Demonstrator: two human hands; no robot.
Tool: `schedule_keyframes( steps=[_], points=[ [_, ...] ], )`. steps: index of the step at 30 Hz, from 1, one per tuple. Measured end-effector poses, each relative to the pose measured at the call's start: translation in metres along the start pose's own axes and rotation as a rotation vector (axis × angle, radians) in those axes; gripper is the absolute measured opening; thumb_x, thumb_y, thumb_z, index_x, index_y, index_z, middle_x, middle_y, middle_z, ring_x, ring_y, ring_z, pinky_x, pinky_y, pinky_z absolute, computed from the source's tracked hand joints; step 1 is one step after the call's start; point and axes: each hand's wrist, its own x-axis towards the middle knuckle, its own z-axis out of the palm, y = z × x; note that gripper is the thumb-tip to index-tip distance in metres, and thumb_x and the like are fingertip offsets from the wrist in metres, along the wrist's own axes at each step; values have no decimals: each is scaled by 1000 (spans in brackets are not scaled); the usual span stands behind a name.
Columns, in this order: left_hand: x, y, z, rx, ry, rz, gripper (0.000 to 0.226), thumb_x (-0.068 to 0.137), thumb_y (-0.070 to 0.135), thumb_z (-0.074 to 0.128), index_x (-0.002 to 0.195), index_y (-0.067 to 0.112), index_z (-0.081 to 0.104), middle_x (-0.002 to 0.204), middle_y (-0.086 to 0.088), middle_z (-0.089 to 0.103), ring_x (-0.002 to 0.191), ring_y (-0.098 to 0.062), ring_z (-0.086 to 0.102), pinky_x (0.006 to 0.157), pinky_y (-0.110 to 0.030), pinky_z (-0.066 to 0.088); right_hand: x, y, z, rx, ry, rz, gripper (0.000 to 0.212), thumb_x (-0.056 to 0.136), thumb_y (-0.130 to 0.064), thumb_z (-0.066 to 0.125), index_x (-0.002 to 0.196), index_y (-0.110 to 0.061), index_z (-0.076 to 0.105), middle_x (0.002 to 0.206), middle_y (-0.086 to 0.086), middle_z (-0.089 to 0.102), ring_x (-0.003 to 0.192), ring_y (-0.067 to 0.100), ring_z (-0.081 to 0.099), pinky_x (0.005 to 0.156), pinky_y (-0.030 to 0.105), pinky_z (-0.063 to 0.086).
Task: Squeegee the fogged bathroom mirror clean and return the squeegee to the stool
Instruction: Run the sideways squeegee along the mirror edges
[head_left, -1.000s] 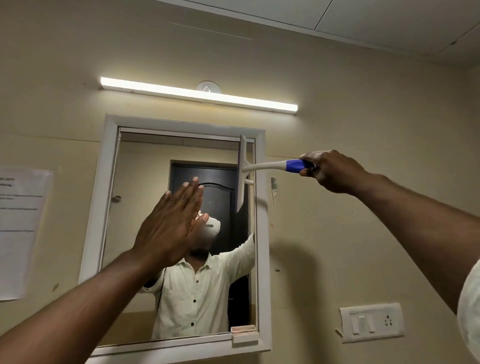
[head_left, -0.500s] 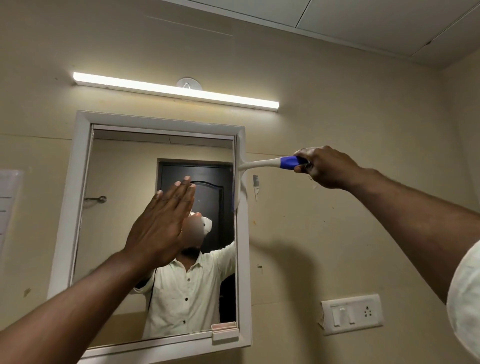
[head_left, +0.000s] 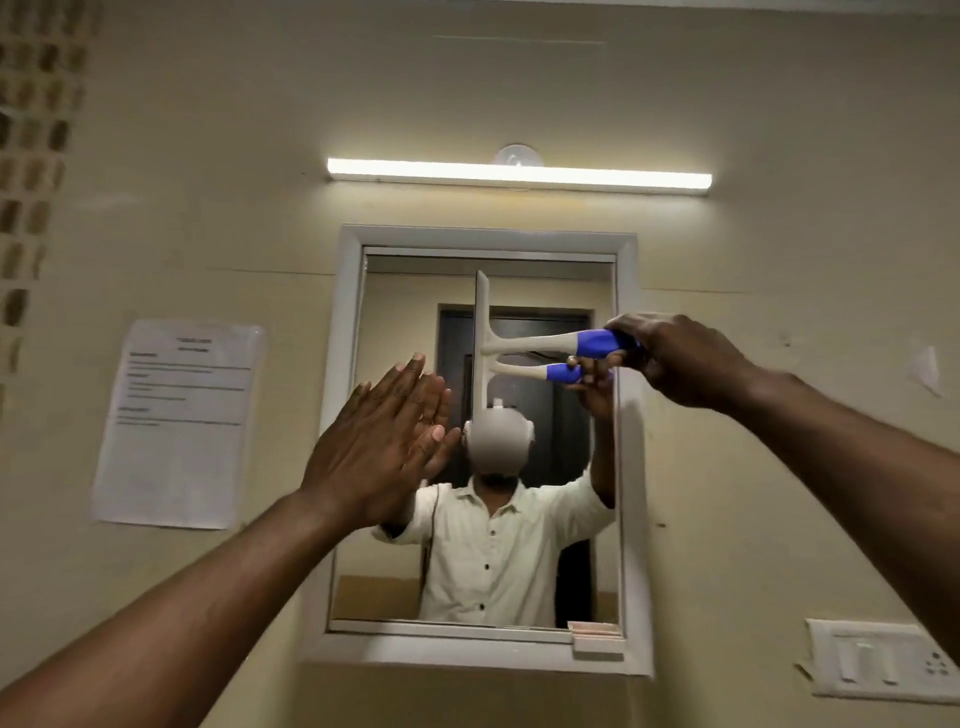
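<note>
A white-framed wall mirror (head_left: 347, 415) hangs in front of me. My right hand (head_left: 675, 358) grips the blue end of a white squeegee (head_left: 524, 343). Its blade stands upright against the glass, near the middle of the mirror's upper half. My left hand (head_left: 379, 441) is flat, fingers together and pointing up, at the mirror's left edge, and holds nothing. The glass reflects a person in a white shirt, both hands and the squeegee. The stool is out of view.
A lit tube light (head_left: 519, 175) runs above the mirror. A printed paper notice (head_left: 176, 421) is stuck to the wall at the left. A white switch plate (head_left: 883, 667) sits at the lower right. A small ledge piece (head_left: 595, 636) is on the mirror's lower right frame.
The squeegee blade has moved left, from the mirror's right frame edge onto the middle of the glass. The view has swung left, so the mirror now sits centred.
</note>
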Motion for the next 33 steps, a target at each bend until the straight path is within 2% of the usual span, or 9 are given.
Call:
schedule_keyframes(
  steps=[3, 8, 12, 18, 21, 28, 33],
  points=[
    [-16, -30, -15, 69, -23, -66, 57, 94, 55, 11, 140, 32, -17, 149, 13, -25, 136, -1, -23, 115, -28, -9, 11, -34, 26, 44, 1, -63, 43, 83, -11, 63, 124, -12, 53, 111, 12, 65, 91, 29, 62, 68, 32, 45],
    [-38, -72, -34, 117, -40, -127, 61, 91, 56, 10, 141, 31, -14, 150, 14, -21, 137, 0, -18, 115, -27, -6, 24, -78, 58, 97, 0, -112, 41, 87, -20, 61, 126, -13, 50, 110, 12, 64, 92, 28, 62, 74, 34, 46],
    [-49, -95, -40, 146, -58, -159, 68, 87, 59, 6, 146, 28, -9, 153, 14, -17, 137, 1, -16, 116, -28, -5, 30, -97, 77, 120, 13, -117, 36, 91, -25, 57, 124, -14, 52, 109, 9, 65, 92, 23, 60, 77, 31, 43],
    [-57, -109, -38, 143, -65, -148, 66, 90, 58, 9, 147, 27, -6, 153, 13, -15, 138, 1, -14, 116, -29, -4, 31, -107, 90, 145, 22, -119, 31, 92, -25, 56, 120, -13, 54, 104, 10, 66, 86, 21, 59, 74, 29, 42],
    [-59, -110, -34, 130, -66, -144, 64, 94, 54, 15, 147, 26, -5, 154, 12, -14, 138, 1, -13, 116, -30, -4, 28, -109, 96, 146, 10, -107, 32, 92, -25, 55, 121, -12, 54, 106, 11, 66, 89, 24, 60, 76, 30, 41],
    [-59, -110, -24, 114, -74, -131, 64, 94, 53, 14, 149, 24, -1, 156, 10, -11, 139, 0, -12, 117, -31, -2, 25, -111, 103, 152, -12, -80, 36, 92, -32, 55, 121, -11, 54, 105, 13, 65, 88, 25, 59, 78, 36, 46],
    [-57, -109, -15, 108, -67, -123, 64, 94, 53, 15, 149, 24, 0, 157, 9, -9, 142, -4, -7, 117, -31, -1, 24, -108, 104, 146, -12, -85, 38, 92, -33, 55, 122, -11, 53, 107, 13, 65, 90, 27, 60, 77, 35, 44]
  ],
)
